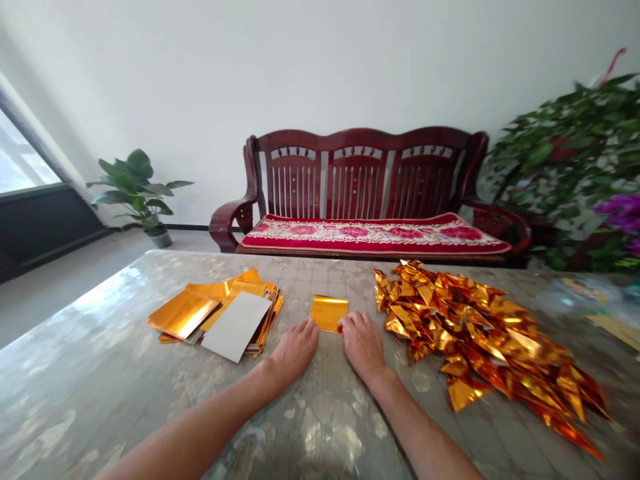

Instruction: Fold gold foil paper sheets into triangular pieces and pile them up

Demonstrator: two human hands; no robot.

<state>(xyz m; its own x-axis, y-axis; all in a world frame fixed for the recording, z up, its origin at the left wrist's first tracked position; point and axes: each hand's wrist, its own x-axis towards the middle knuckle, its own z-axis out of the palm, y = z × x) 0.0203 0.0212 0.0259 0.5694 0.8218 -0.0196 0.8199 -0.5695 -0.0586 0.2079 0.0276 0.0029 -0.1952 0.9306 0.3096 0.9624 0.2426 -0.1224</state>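
Note:
A small sheet of gold foil paper point(329, 313) lies on the table between my hands, with a crease or fold line near its far edge. My left hand point(296, 348) is closed at its near left corner, fingertips on the edge. At the near right corner my right hand point(364, 343) is closed too, its curled fingers gripping the edge. My own hands partly hide both corners. To the left lies a loose stack of gold foil sheets point(187, 310), with one sheet showing its white back point(237, 327). On the right spreads a heap of folded gold foil pieces point(465, 327).
The table point(165, 413) has a shiny patterned cover. Clear plastic packaging point(580, 293) lies at its right side. Beyond the table stands a dark red wooden bench point(357, 190) with a red floral seat cover point(375, 232). Potted plants flank it.

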